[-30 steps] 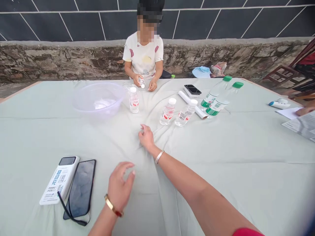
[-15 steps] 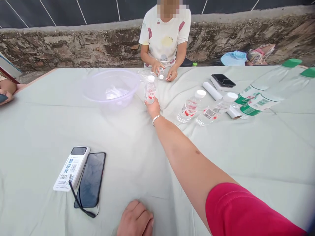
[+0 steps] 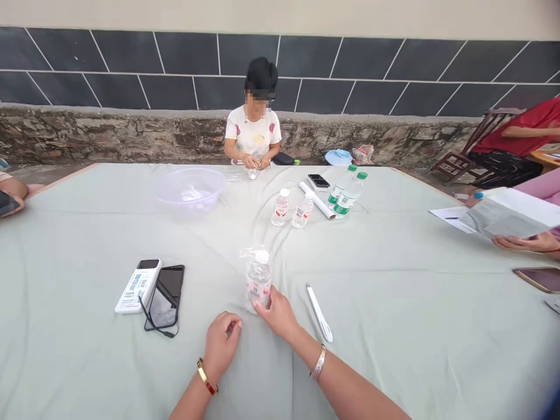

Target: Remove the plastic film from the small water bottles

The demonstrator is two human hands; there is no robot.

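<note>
"Clear plastic bottle (image 3: 258, 286), where?"
"Head view, centre, lower half gripped in the right hand (image 3: 280, 315); left hand (image 3: 222, 341), half open, seemingly empty, at the bottle's seven o'clock."
"Step?"
"Likely steadying it; next move calls for a firm hold."

Outdoors by a building (image 3: 184, 52) — weathered stone footing (image 3: 175, 137)

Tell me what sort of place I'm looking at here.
Probably an outdoor spot beside a building, perhaps a yard: a rough, weathered stone wall base runs below dark wall tiles, with a large cloth-covered table set in front.
</note>
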